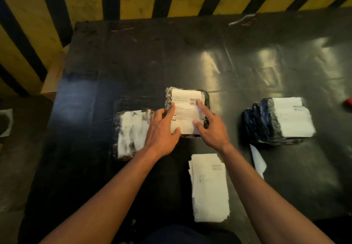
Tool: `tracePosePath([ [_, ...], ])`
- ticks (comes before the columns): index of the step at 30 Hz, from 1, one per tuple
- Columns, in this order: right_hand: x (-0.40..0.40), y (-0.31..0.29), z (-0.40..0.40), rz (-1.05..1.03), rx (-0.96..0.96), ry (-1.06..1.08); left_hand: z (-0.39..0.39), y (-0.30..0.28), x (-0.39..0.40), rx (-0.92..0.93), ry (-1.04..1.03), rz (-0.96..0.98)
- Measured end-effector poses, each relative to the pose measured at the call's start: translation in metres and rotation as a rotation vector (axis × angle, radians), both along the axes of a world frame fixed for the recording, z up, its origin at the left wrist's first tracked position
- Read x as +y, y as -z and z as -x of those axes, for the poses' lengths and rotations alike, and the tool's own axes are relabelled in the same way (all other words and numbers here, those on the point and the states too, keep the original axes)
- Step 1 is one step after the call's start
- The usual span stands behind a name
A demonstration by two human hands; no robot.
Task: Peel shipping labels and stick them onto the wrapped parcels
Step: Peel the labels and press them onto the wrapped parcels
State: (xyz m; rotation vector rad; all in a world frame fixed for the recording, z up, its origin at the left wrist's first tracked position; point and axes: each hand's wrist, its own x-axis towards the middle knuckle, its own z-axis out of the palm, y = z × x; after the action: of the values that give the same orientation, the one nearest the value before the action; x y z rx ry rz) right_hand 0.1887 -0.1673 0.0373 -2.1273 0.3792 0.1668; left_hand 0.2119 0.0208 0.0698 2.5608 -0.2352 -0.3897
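Head view: centre parcel (187, 111) lies directly under both hands, long axis running away from the person, its label (185, 110) pressed flat by the left hand (162, 127) and right hand (211, 127), fingers extended on either edge. Second parcel (131, 133) just left of the left hand; third parcel (280, 119) well right; label stack (209, 186) on the desk (133, 62), nearer than the right hand, unobstructed.

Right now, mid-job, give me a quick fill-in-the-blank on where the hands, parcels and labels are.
1. Both hands, left hand and right hand, press on the ____ parcel of the three.
2. The stack of loose labels lies ____ the person than the parcels.
3. The parcel on the right already carries a white ____.
4. The table is ____ in colour.

Missing words: middle; nearer; label; black
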Motion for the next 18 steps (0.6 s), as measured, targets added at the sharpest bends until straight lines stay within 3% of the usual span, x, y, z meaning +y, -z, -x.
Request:
tracePosePath([
  [7, -0.081, 0.020, 0.012, 0.146, 0.117, 0.043, 0.015, 0.051, -0.092, 0.157, -0.021, 0.130],
  [18, -0.148, 0.078, 0.012, 0.026, 0.227, 0.040, 0.005, 0.105, -0.160, 0.270, -0.003, 0.094],
])
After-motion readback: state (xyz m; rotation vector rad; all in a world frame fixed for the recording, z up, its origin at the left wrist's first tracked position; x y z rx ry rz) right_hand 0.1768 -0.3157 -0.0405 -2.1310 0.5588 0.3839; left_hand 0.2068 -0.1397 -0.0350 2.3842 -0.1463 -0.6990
